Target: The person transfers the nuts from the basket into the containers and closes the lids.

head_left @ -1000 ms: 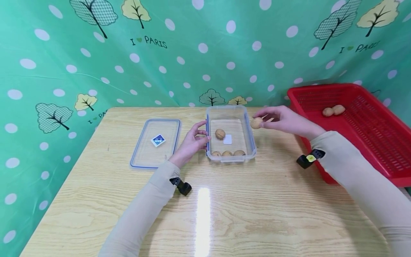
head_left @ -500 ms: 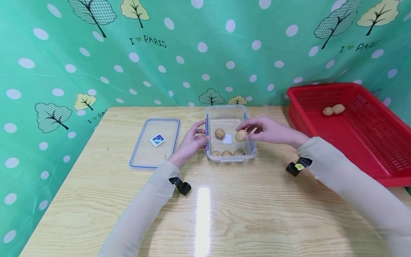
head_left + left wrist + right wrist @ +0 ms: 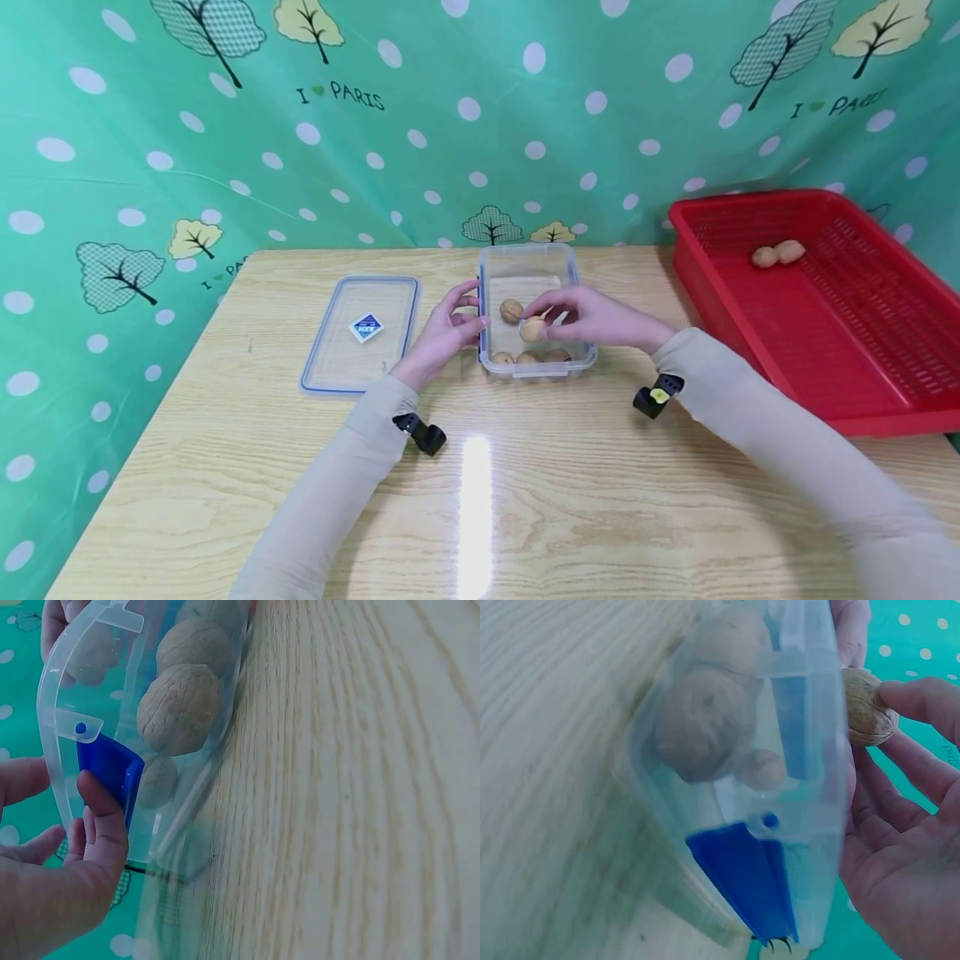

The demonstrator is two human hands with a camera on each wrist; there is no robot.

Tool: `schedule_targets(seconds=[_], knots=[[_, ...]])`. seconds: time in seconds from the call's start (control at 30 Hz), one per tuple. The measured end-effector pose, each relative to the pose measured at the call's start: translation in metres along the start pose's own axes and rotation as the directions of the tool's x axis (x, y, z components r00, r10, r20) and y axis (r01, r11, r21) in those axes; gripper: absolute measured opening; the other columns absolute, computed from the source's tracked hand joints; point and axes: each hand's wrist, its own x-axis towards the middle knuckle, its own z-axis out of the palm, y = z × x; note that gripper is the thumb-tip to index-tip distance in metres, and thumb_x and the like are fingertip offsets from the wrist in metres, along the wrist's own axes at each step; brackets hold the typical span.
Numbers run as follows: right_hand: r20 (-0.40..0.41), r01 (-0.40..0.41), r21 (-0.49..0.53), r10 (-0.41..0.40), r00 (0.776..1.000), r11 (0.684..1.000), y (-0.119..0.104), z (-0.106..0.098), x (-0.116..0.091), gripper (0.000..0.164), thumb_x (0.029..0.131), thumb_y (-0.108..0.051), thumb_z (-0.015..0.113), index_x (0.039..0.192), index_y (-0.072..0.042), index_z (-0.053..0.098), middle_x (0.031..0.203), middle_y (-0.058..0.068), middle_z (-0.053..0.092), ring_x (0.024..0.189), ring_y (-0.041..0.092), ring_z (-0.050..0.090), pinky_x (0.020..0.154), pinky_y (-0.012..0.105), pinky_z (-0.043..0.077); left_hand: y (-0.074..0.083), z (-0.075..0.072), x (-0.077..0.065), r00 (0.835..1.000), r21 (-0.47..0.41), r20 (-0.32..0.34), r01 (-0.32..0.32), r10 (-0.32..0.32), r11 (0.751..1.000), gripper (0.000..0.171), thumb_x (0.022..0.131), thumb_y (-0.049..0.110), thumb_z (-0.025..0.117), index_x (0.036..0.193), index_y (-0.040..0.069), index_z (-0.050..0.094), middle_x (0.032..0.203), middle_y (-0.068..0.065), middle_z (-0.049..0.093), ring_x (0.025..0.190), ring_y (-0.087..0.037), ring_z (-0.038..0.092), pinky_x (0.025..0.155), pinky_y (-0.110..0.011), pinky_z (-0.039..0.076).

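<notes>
Your right hand (image 3: 573,318) reaches in over the right wall of the clear plastic container (image 3: 540,372), its thumb and fingers pinching a walnut (image 3: 533,329). You hold that nut above the middle of the container, just beside another loose walnut (image 3: 512,312); whether it touches the container's floor you cannot tell. Your left hand (image 3: 448,330) has its fingers loosely extended against the outside of the container's left wall, and the left wrist view shows a fingertip on the blue latch (image 3: 112,769) there. Three more walnuts (image 3: 528,357) lie in a row along the container's near wall. The container sits near the table's back edge, around the middle of that edge. To its left, towards the table's back left corner and apart from it, the blue-rimmed lid (image 3: 333,354) lies flat, with a blue and white label (image 3: 367,327) showing on it. At the table's right edge stands a red plastic basket (image 3: 825,333), holding a pair of walnuts (image 3: 777,253) side by side near its back wall. You wear pale long sleeves (image 3: 750,425), with a small black camera (image 3: 658,396) at each wrist. Behind the table's back edge hangs a green polka-dot sheet (image 3: 420,192) printed with trees.
</notes>
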Motion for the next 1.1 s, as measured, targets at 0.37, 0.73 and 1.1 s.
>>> schedule_targets(seconds=[0.37, 0.73, 1.1], knots=[[0.0, -0.01, 0.041, 0.01, 1.0, 0.999, -0.001, 0.016, 0.016, 0.033, 0.092, -0.005, 0.064, 0.123, 0.004, 0.06, 0.124, 0.015, 0.059, 0.107, 0.027, 0.058, 0.094, 0.045, 0.047, 0.001, -0.002, -0.001, 1.0, -0.015, -0.007, 0.01, -0.01, 1.0, 0.063, 0.092, -0.007, 0.056, 0.148, 0.01, 0.034, 0.133, -0.019, 0.04, 0.09, -0.016, 0.057, 0.072, -0.026, 0.054], [0.068, -0.051, 0.055, 0.047, 0.997, 0.997, 0.003, 0.024, 0.03, 0.033, 0.092, -0.003, 0.059, 0.125, 0.004, 0.059, 0.123, 0.015, 0.059, 0.11, 0.03, 0.058, 0.098, 0.04, 0.046, 0.0, -0.003, -0.001, 1.0, -0.044, -0.012, 0.011, -0.011, 0.999, 0.062, 0.092, -0.007, 0.057, 0.148, 0.011, 0.036, 0.13, -0.015, 0.042, 0.09, -0.017, 0.058, 0.071, -0.027, 0.055], [0.078, -0.092, 0.041, 0.088, 0.993, 0.995, 0.007, 0.03, 0.034, 0.036, 0.091, 0.0, 0.06, 0.127, 0.006, 0.057, 0.125, 0.017, 0.058, 0.112, 0.031, 0.057, 0.097, 0.038, 0.047, -0.001, -0.002, 0.0, 1.0, -0.058, -0.004, 0.019, -0.019, 0.998, 0.063, 0.092, -0.007, 0.056, 0.148, 0.012, 0.035, 0.132, -0.017, 0.041, 0.089, -0.016, 0.058, 0.071, -0.028, 0.055]])
